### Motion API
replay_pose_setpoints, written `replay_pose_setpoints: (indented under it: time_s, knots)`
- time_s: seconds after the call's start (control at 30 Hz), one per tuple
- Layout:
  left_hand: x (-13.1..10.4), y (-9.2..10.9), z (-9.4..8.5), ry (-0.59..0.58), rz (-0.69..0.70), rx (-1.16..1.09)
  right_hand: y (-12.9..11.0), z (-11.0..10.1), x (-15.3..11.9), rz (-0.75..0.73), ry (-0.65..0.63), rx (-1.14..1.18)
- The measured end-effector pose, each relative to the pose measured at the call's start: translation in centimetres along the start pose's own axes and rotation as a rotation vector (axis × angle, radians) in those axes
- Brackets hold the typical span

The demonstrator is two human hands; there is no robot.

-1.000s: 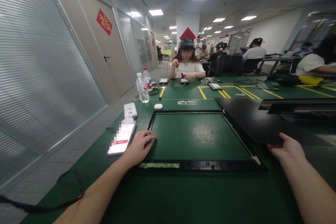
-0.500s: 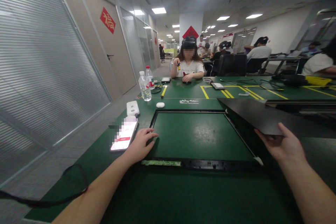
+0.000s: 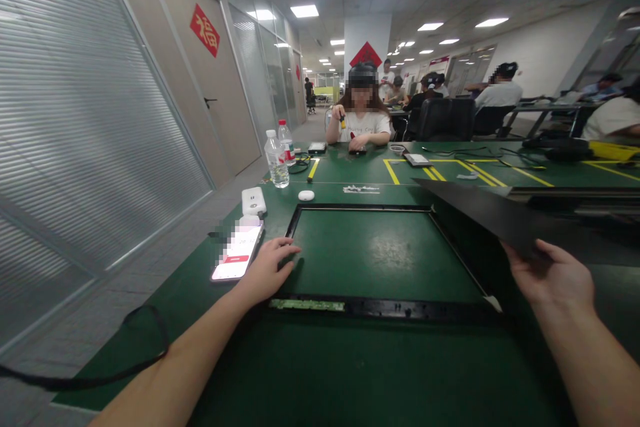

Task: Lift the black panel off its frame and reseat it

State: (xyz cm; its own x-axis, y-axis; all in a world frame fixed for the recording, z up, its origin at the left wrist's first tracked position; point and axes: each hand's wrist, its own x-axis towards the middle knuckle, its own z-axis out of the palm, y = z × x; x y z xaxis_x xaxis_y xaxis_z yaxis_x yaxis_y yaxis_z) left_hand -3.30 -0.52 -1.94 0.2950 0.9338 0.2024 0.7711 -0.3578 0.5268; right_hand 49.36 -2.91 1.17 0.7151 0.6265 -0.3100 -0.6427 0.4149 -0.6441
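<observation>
My left hand (image 3: 270,265) lies over the left bar of a thin black rectangular frame (image 3: 420,309), fingers stretched and apart. The frame lies flat on the green table, its middle bare. A green circuit strip (image 3: 307,305) runs along the near bar, and a whitish piece (image 3: 493,303) sticks up at the near right corner. To the right, my right hand (image 3: 555,280) grips the edge of a thin dark flat panel (image 3: 480,210), thumb above and fingers under. The panel is held tilted above the table, beside the frame's right side; its far right part is dim.
Left of the frame lie a lit phone (image 3: 239,253) and a white charger-like block (image 3: 253,201). A white earbud case (image 3: 306,195) and two bottles (image 3: 277,160) stand beyond. Across the green table (image 3: 350,373) a person (image 3: 367,123) sits holding a yellow-and-black tool.
My right hand has moved a little to the right with the dark panel. My left hand stays at the frame's left bar. The view has shifted slightly.
</observation>
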Motion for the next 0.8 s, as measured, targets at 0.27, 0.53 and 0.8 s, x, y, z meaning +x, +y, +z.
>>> replay_pose_setpoints:
  time_s: [0.27,0.53,0.8]
  knots:
    - [0.3,0.6,-0.3,0.157,-0.023,-0.147,0.1,1.8,-4.3,-0.048,-0.118,-0.097]
    - [0.2,2.4,-0.2,0.194,-0.260,-1.002,-0.5,1.4,-5.3,-0.060,-0.092,-0.177]
    - [0.2,2.7,-1.4,0.055,-0.337,-1.433,-0.5,0.1,-4.1,0.101,-0.131,-0.334]
